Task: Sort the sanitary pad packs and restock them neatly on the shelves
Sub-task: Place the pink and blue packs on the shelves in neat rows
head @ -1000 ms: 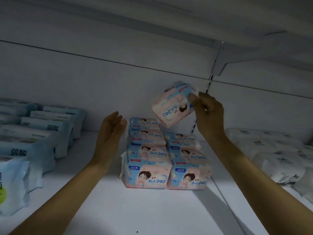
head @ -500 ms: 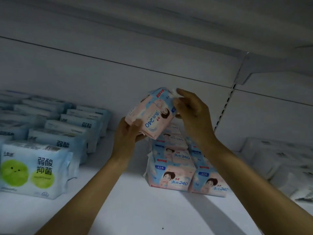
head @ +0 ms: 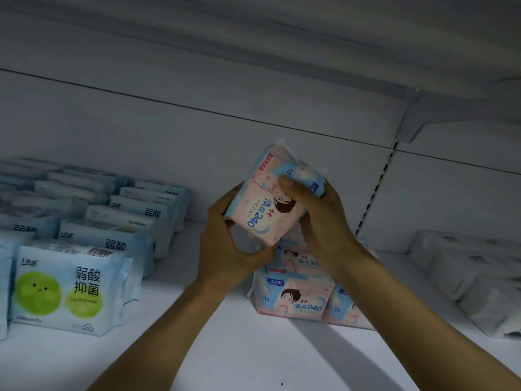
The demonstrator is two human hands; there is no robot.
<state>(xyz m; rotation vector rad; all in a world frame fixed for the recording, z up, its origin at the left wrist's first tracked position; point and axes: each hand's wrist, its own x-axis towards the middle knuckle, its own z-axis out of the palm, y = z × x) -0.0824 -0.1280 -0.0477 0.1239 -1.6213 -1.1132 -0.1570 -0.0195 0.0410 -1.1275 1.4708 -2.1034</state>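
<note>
Head view: my left hand (head: 225,249) and right hand (head: 327,221) grip the pink pack (head: 265,213), tilted above the pink stack (head: 296,300). I'd level it before setting it down.

My left hand (head: 225,246) and right hand (head: 327,221) cover parts of the pink plastic pad pack (head: 265,218) they grip and the top of the pink-and-blue pack stack (head: 296,300) behind. Blurred white wrapped packs (head: 465,277) run off the right edge; a pale blue plastic pack (head: 3,292) is cut at left.
</note>
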